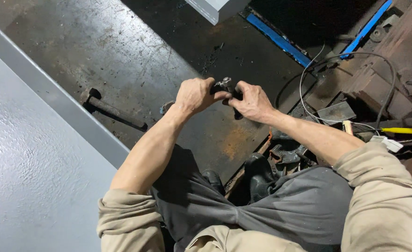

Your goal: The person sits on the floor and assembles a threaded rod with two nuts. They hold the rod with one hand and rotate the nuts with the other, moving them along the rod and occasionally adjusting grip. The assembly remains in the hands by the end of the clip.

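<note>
Gripping a small dark metal fitting (226,86) between both hands, left hand (195,95) and right hand (252,101) clenched on it above the rusty steel plate (122,60); I judge it could slip from greasy fingers among the cables (308,74).

Hammer (112,111) lies left; cables (308,93) and tools (397,131) crowd right.
</note>
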